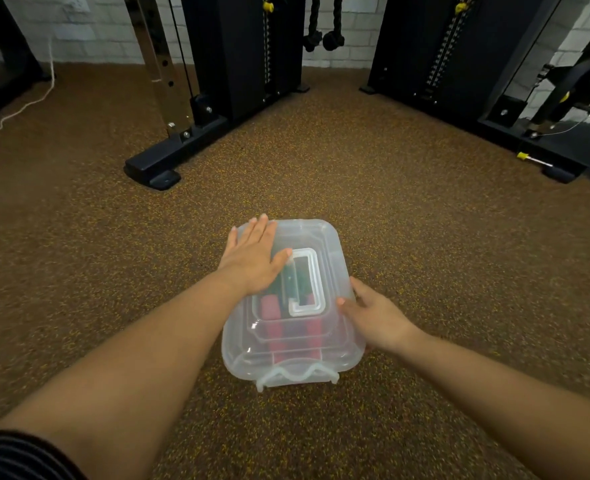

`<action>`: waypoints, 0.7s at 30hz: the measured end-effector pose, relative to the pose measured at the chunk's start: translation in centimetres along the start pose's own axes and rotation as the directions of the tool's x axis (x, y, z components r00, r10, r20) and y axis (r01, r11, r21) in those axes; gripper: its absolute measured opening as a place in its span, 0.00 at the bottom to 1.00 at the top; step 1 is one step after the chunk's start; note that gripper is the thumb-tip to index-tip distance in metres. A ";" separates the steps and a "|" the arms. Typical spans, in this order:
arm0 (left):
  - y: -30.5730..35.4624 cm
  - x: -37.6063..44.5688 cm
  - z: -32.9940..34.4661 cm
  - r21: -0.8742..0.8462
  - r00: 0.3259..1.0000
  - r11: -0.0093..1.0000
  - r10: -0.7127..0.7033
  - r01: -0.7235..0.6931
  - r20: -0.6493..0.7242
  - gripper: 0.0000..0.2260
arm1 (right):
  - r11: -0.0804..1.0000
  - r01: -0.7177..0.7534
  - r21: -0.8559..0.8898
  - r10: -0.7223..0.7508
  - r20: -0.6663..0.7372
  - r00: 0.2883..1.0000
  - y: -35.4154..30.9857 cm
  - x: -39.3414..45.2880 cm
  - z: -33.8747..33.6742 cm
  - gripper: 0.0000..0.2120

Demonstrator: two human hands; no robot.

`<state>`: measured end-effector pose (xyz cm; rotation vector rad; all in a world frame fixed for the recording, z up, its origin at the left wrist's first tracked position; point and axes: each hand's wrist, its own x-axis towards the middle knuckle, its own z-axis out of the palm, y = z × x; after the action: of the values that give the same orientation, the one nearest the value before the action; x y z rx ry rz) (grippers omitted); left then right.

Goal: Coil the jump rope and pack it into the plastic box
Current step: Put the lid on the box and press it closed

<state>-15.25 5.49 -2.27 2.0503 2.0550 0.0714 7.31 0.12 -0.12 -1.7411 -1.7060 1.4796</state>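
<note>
A clear plastic box (324, 237) sits on the speckled brown floor with its lid on. The jump rope (272, 311) lies inside, red handles and a dark green part showing blurred through the lid. My left hand (252, 258) lies flat on the lid's far left part, fingers spread, thumb by the recessed lid handle (312, 282). On the box's right edge rests my right hand (373, 313), thumb on top of the lid and fingers down the side. A white latch (295, 374) sticks out from the near end.
Black gym machine bases stand ahead at the left (155, 168) and right (546, 161). Two black knotted ropes (323, 38) hang by the white brick wall. A white cord (23, 105) trails on the floor at the far left.
</note>
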 end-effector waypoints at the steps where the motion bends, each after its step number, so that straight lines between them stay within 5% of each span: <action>1: -0.1 0.8 -0.2 -0.007 1.000 1.000 -0.017 0.017 -0.012 0.31 | 1.000 -0.005 0.012 0.005 -0.009 1.000 0.2 0.3 0.1 0.14; 4: 0.0 2.7 -0.3 -0.025 0.997 0.998 -0.065 0.064 -0.044 0.30 | 1.000 0.019 0.005 -0.019 -0.065 0.998 -0.3 1.4 1.0 0.13; 6: 0.3 3.6 -0.4 -0.033 0.994 0.997 -0.079 0.077 -0.070 0.29 | 0.996 0.033 -0.081 -0.039 -0.082 0.996 -0.9 2.5 1.4 0.25; 11: -0.1 5.2 -0.7 -0.049 0.987 0.991 -0.125 0.121 -0.097 0.25 | 0.838 0.099 -0.536 -0.208 -0.148 0.967 -2.7 5.1 1.6 0.35; 16: 0.0 6.6 -1.9 -0.110 0.957 0.954 -0.286 0.279 -0.054 0.26 | 0.580 0.283 -0.763 -0.385 0.050 0.922 -4.6 7.0 3.3 0.30; 21: -0.2 7.8 -2.2 -0.143 0.913 0.902 -0.398 0.407 0.083 0.30 | 0.530 0.374 -0.761 -0.451 0.120 0.885 -4.8 7.3 4.8 0.30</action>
<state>-15.80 13.52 -1.25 1.4856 2.3132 0.1030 -0.89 5.60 -1.74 -1.4676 -2.7026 0.4230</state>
